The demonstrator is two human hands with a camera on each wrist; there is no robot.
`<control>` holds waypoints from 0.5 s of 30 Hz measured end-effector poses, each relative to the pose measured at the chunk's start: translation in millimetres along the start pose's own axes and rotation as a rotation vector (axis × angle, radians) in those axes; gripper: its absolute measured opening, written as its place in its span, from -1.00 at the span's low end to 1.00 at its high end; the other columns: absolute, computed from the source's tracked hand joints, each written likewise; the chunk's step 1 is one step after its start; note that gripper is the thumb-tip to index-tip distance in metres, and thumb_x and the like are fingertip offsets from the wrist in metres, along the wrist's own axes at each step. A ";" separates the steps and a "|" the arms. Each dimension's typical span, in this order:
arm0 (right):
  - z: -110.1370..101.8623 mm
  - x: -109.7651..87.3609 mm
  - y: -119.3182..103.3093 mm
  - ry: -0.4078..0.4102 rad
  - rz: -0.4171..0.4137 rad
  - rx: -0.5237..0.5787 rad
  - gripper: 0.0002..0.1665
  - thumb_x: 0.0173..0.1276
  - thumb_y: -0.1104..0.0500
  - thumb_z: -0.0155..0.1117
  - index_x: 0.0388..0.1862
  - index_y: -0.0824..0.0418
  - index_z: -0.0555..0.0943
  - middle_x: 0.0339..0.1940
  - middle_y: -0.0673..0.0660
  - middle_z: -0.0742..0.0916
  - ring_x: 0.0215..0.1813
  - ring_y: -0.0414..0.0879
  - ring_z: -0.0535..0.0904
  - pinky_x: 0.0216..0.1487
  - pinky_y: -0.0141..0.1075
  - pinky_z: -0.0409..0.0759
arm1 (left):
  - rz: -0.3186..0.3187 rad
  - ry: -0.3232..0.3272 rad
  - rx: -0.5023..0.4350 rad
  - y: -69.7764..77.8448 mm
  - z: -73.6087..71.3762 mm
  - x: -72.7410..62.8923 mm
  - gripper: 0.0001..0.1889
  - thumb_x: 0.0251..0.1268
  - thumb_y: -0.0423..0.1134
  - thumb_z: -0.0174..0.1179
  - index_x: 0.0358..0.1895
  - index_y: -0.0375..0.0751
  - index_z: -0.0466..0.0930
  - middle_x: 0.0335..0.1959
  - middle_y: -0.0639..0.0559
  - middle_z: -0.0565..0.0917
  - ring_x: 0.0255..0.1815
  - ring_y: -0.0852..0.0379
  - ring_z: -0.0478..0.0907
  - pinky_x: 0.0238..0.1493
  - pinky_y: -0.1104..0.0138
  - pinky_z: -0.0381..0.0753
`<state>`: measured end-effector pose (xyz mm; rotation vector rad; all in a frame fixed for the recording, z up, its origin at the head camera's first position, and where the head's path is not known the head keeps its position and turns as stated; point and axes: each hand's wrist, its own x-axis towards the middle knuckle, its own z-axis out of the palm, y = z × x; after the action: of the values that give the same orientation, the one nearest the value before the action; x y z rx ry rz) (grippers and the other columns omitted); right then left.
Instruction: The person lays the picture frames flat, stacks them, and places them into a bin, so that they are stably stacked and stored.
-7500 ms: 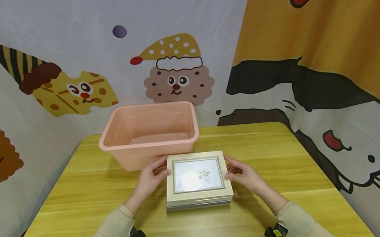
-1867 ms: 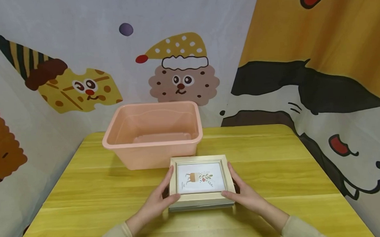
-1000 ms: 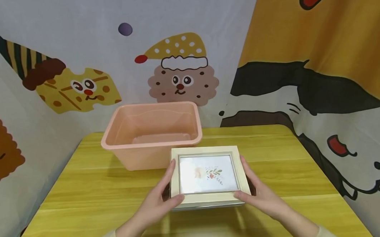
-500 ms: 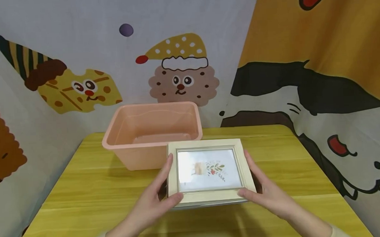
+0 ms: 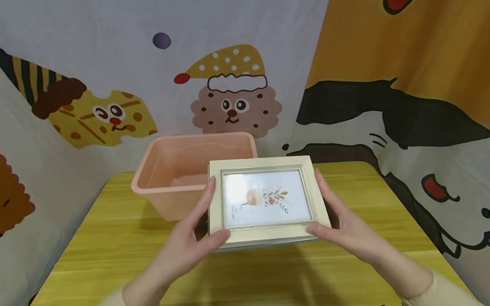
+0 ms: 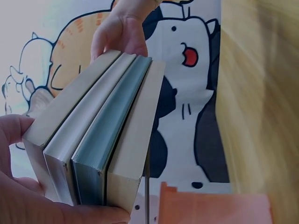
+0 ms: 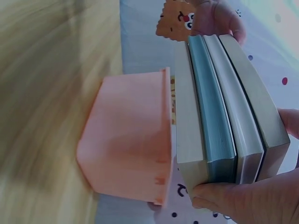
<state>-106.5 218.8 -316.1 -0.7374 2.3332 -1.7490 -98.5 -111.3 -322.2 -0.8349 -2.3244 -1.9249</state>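
Note:
Both hands hold a stack of several picture frames above the table. On top lies a cream picture frame (image 5: 268,198) with a plant print behind its clear front. Between cream frames, a teal frame (image 6: 112,126) and a white frame (image 7: 236,112) show at the edges in the wrist views. My left hand (image 5: 189,237) grips the left end, thumb over the near corner and fingers along the side. The right hand (image 5: 350,230) grips the opposite end the same way. Behind the stack stands a pink plastic basin (image 5: 168,205), its front right part hidden by the frames.
The yellow wood-grain table (image 5: 96,253) carries the basin near its back edge. A cartoon-printed cloth (image 5: 115,53) hangs behind the table and along the sides.
Earlier the stack sat on the table with the hands at its sides. Both hands have since gripped it, lifted it and moved it up towards the basin, which it now partly covers in view.

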 end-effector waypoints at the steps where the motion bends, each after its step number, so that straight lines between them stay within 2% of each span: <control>1: -1.0 2.1 -1.4 -0.001 -0.004 -0.002 0.20 0.39 0.32 0.27 0.62 -0.24 -0.32 0.62 0.04 -0.28 0.51 0.30 -0.09 0.25 -0.55 0.31 | -0.004 -0.001 -0.002 1.5 -1.7 1.7 -0.10 0.33 -0.37 0.25 0.61 0.07 -0.09 0.60 -0.14 -0.09 0.37 -0.18 0.28 0.19 0.44 0.46; 6: -4.7 12.4 -7.9 -0.013 -0.036 -0.011 0.20 0.40 0.33 0.26 0.62 -0.24 -0.34 0.62 -0.03 -0.29 0.52 0.26 -0.08 0.27 -0.54 0.31 | -0.039 -0.009 -0.017 10.0 -10.4 9.6 -0.07 0.33 -0.38 0.26 0.61 0.12 -0.13 0.61 -0.08 -0.13 0.40 -0.16 0.25 0.20 0.44 0.45; 15: -7.0 32.9 -18.8 -0.021 -0.044 0.015 0.23 0.39 0.32 0.27 0.61 -0.24 -0.37 0.62 -0.06 -0.27 0.52 0.19 -0.02 0.27 -0.50 0.34 | -0.064 -0.005 0.063 20.0 -26.9 21.9 -0.05 0.34 -0.33 0.27 0.61 0.19 -0.18 0.62 0.09 -0.20 0.54 -0.04 -0.06 0.28 0.57 0.23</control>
<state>-132.2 206.0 -290.4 -0.8067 2.3046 -1.7654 -117.8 -125.4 -290.1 -0.7700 -2.4297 -1.8640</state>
